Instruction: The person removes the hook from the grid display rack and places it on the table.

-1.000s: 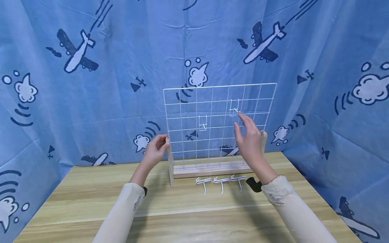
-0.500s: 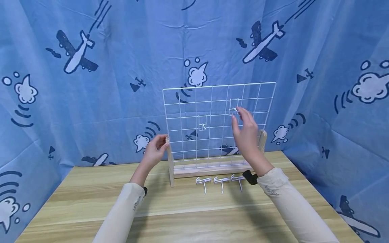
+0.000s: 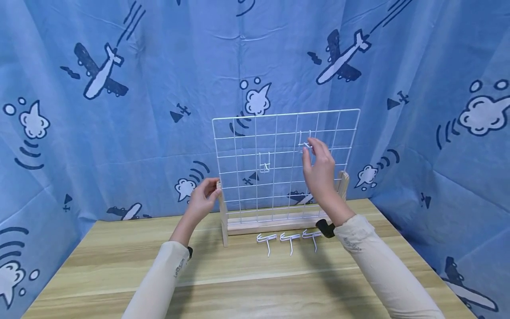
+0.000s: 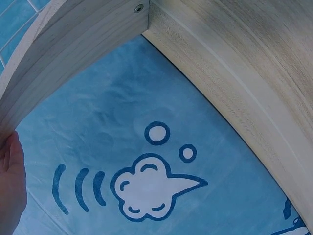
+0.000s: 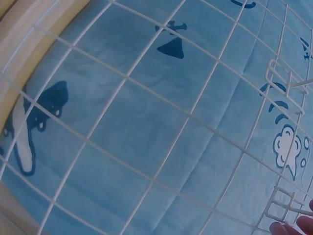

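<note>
While your left hand (image 3: 202,198) is pinching the left wooden post (image 3: 224,221), seemingly for steadying the wire grid (image 3: 286,114), the lower hook (image 3: 266,167) is hanging on it. Three loose hooks (image 3: 291,240) are lying in a row on the table (image 3: 239,292), probably for easy reach. Your right hand (image 3: 322,173) is holding the upper hook (image 3: 305,144) by its prong, fingertips narrow, perhaps for guiding it.

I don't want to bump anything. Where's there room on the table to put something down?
Between the left sleeve and the right sleeve, the table is bare in front of the three loose hooks. Left of the left sleeve there's another patch, out to the table's edge. It's crowded where those hooks lie, by the wire rack.
</note>
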{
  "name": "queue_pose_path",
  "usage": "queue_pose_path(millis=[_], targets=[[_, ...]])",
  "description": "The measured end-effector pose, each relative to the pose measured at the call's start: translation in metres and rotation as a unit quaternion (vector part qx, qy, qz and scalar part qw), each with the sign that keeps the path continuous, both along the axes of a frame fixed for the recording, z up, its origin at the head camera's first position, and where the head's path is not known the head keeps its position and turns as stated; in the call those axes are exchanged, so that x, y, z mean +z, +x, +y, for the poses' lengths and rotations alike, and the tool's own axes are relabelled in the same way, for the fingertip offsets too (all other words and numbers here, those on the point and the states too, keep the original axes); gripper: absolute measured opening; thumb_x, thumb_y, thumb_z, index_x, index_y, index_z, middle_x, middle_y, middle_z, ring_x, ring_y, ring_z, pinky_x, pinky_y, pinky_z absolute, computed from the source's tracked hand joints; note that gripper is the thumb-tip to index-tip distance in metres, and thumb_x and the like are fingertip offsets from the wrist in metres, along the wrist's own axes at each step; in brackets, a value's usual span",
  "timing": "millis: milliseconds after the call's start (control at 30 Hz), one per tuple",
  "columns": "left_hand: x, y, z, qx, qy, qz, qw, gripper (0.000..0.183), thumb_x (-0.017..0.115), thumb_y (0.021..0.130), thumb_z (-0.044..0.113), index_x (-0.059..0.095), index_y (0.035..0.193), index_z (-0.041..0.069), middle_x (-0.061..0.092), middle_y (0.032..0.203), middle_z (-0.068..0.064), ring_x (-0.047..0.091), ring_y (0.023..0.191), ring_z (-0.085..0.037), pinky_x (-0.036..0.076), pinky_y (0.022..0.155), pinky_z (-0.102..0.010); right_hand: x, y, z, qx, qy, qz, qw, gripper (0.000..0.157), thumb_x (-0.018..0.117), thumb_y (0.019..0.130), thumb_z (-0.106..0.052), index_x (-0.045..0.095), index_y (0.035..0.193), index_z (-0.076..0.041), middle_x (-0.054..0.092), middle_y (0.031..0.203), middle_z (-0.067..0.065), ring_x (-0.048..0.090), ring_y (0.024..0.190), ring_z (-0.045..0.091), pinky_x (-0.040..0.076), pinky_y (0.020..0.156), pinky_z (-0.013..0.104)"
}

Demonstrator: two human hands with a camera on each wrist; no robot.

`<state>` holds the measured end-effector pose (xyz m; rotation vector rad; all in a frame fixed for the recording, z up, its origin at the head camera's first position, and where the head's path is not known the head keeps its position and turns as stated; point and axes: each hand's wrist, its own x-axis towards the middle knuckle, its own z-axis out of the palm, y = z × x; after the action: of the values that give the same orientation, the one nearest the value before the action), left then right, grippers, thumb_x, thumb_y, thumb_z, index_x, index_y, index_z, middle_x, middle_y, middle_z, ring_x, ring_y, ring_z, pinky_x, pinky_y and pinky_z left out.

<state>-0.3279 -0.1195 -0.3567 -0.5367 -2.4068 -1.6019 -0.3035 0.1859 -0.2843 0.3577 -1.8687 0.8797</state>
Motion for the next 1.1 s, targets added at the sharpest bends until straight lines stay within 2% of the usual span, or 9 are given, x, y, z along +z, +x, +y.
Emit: queue_pose_path(millis=[233, 533, 733, 1100], targets=[[0.001, 0.0, 0.0, 0.003, -0.003, 0.0, 1.0, 0.036, 0.054, 0.098, 0.004, 0.048, 0.132, -0.003, 0.056, 0.127, -0.022, 0.052, 0.123, -0.031, 0.042, 0.107, -0.038, 0.005, -0.002, 0.0, -0.006, 0.002, -0.008, 1.0, 0.029, 0.051, 0.099, -0.009, 0.058, 0.121, 0.01, 0.057, 0.122, 0.024, 0.059, 0.104, 0.037, 0.052, 0.092, 0.041], [-0.001, -0.002, 0.001, 0.005, -0.004, -0.011, 0.9999, 0.036, 0.054, 0.098, 0.006, 0.048, 0.133, -0.002, 0.055, 0.128, -0.021, 0.051, 0.124, -0.03, 0.041, 0.107, -0.039, 0.006, -0.004, 0.004, -0.002, 0.008, -0.021, 1.0, 0.025, 0.054, 0.098, -0.004, 0.061, 0.118, 0.009, 0.059, 0.12, 0.024, 0.062, 0.102, 0.037, 0.054, 0.089, 0.044], [-0.004, -0.002, 0.001, 0.004, -0.002, -0.01, 0.9999, 0.036, 0.053, 0.098, 0.006, 0.048, 0.133, -0.002, 0.056, 0.127, -0.021, 0.052, 0.123, -0.03, 0.041, 0.107, -0.039, 0.007, -0.005, 0.004, 0.005, 0.009, -0.009, 1.0, 0.023, 0.054, 0.097, -0.003, 0.063, 0.114, 0.01, 0.061, 0.116, 0.025, 0.063, 0.1, 0.037, 0.055, 0.087, 0.044], [-0.001, 0.0, 0.0, 0.006, -0.005, -0.005, 1.0, 0.036, 0.054, 0.098, 0.007, 0.048, 0.133, -0.002, 0.056, 0.127, -0.021, 0.052, 0.122, -0.03, 0.042, 0.107, -0.039, 0.012, -0.004, 0.005, 0.002, 0.013, -0.015, 1.0, 0.025, 0.051, 0.099, -0.006, 0.062, 0.117, 0.008, 0.06, 0.119, 0.023, 0.061, 0.103, 0.034, 0.054, 0.089, 0.041]])
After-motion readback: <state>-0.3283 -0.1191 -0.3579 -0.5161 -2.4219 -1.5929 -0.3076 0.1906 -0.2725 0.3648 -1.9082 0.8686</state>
